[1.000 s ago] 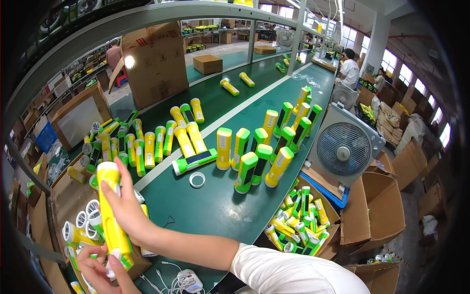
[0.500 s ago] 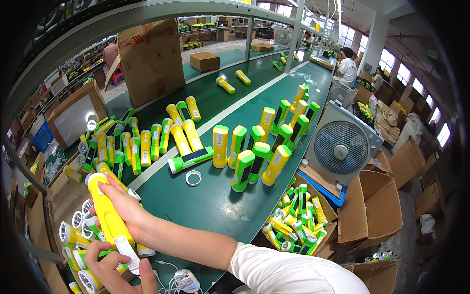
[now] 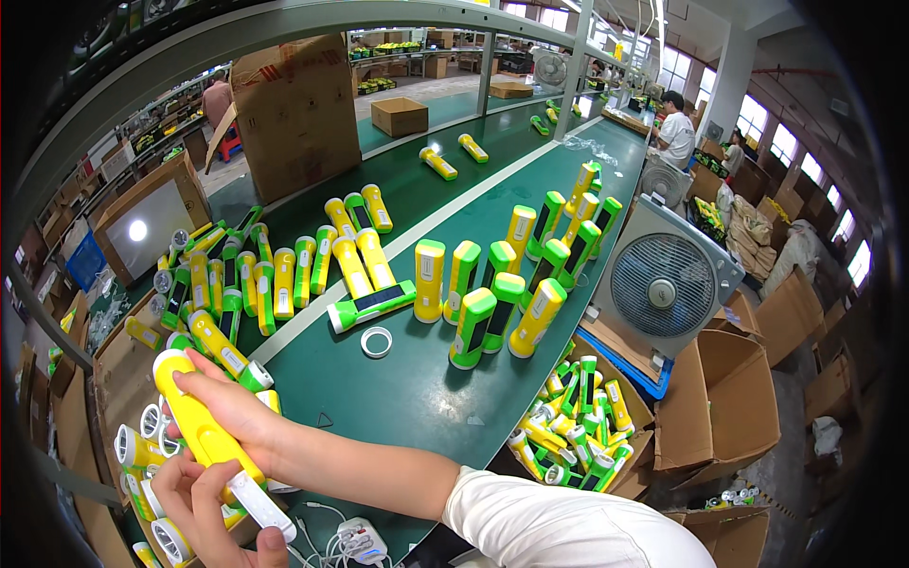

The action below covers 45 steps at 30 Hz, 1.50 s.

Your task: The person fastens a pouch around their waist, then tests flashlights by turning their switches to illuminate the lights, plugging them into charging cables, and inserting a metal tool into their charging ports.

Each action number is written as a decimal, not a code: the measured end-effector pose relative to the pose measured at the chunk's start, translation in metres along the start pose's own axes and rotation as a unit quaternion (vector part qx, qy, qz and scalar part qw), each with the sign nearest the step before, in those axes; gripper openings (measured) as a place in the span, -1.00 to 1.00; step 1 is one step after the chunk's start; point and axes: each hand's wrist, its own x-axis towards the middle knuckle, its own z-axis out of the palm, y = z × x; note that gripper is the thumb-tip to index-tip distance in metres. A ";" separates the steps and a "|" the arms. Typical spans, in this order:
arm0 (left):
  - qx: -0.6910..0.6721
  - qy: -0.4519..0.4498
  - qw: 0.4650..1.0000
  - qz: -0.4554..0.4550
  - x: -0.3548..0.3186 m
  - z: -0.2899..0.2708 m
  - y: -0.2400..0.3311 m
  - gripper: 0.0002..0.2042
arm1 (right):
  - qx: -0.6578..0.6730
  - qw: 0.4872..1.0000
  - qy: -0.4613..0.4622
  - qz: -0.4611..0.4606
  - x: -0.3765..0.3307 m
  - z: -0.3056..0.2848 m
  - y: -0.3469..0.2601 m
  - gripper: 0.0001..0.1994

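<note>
A yellow flashlight (image 3: 210,421) slants across the lower left, with a white piece (image 3: 260,504) extending from its lower end. My right hand (image 3: 232,407) is closed around the upper body, thumb on top. Around the lower end curl the fingers of my left hand (image 3: 204,511); a fingertip touches the yellow body and the thumb is beside the white piece. Part of that grip is hidden. Close by, a carton (image 3: 109,388) holds several flashlights with their lens ends up. A bright round light spot (image 3: 137,230) falls on a white panel in an open box.
Several green and yellow flashlights (image 3: 428,281) stand upright on the green table (image 3: 407,407); others lie along the conveyor (image 3: 417,194). A white ring (image 3: 377,343) lies on the table. A white power strip (image 3: 360,541) with cables is at the front. To the right are a fan (image 3: 663,293) and cartons (image 3: 739,398).
The flashlight and both hands have shifted slightly down and left. A bright spot now shows on the white panel, left of where a glare was. The left fingers have curled closer to the body.
</note>
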 end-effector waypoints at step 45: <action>-0.095 -0.174 0.976 -0.091 -0.010 -0.010 -0.047 -0.78 | -0.334 0.844 -0.013 -0.420 -0.055 0.044 -0.036 -0.36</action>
